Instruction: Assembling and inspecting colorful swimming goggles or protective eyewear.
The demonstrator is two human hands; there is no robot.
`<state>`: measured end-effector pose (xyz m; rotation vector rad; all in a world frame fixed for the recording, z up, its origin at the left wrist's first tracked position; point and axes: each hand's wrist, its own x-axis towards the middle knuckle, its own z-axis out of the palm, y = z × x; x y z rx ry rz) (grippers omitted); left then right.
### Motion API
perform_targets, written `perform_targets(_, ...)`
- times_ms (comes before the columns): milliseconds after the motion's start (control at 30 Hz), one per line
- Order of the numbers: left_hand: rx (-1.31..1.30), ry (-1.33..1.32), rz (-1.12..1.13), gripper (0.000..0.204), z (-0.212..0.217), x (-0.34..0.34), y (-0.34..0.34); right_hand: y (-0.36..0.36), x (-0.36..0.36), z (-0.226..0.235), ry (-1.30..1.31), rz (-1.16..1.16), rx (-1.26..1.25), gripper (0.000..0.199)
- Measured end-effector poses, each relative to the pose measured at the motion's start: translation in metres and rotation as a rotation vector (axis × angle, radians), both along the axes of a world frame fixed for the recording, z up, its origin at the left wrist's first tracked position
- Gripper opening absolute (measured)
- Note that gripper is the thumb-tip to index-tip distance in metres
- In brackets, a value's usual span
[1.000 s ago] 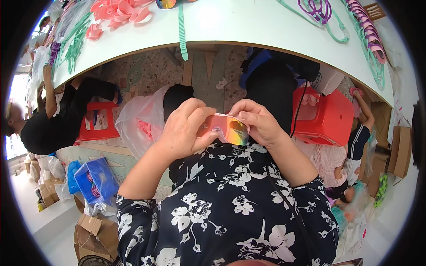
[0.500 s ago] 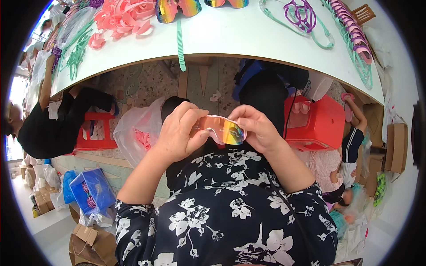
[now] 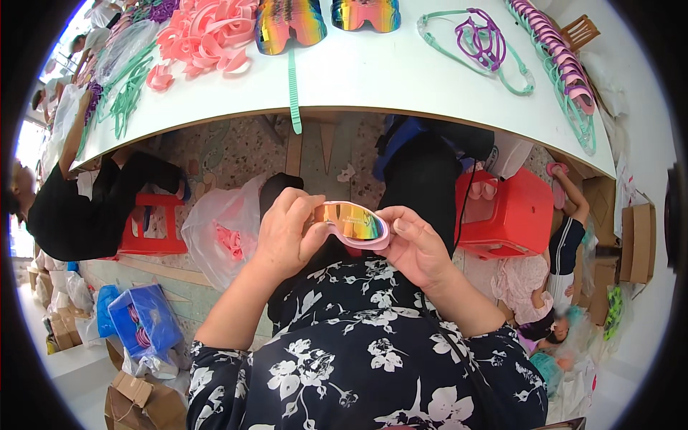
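Above my lap I hold a pair of wide swim goggles [image 3: 356, 223] with a pink frame and an orange-to-rainbow mirrored lens. My left hand [image 3: 287, 233] grips its left end, thumb at the lower rim by the nose arch and fingers over the top. Round the right end are the thumb and fingers of my right hand [image 3: 419, 244]. Part of the frame is hidden behind the fingers. On the table ahead lie two mirrored lens pieces [image 3: 289, 25] [image 3: 365, 13], and a green ribbed strap [image 3: 294, 93] hangs over the edge below the left one.
The white table [image 3: 373, 79] curves across the front, carrying a pile of pink straps [image 3: 201, 36], green straps [image 3: 129, 89], a purple frame [image 3: 481, 39] and a row of goggles [image 3: 562, 61]. Red stools [image 3: 512, 215], a plastic bag [image 3: 222, 229] and a blue crate [image 3: 147, 315] stand below. Co-workers sit either side.
The goggles have turned in my hands, so the pink rim at the right end now shows. My hands sit slightly lower in view, and the table edge also appears lower.
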<state>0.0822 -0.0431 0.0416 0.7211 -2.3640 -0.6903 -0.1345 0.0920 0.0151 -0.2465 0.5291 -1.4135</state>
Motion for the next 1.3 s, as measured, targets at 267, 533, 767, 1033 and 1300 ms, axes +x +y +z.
perform_targets(267,-0.016,-0.032,0.089,0.041,-0.002,-0.006,0.000,-0.008,0.004,0.010,0.000,-0.095,0.044,0.029)
perform_targets(533,-0.166,-0.017,0.133,0.044,-0.007,-0.021,0.003,-0.013,0.019,0.011,0.369,-0.244,0.013,0.039)
perform_targets(767,-0.218,-0.022,0.187,0.047,-0.022,-0.022,0.009,-0.013,0.003,0.016,0.028,-0.201,0.047,0.034)
perform_targets(1033,-0.240,-0.019,0.315,0.047,-0.039,-0.040,0.014,-0.010,0.024,0.005,0.278,-0.279,-0.003,0.064)
perform_targets(1300,-0.224,-0.023,0.363,0.041,-0.032,-0.049,0.019,-0.008,0.036,0.008,0.332,-0.293,-0.163,0.074)
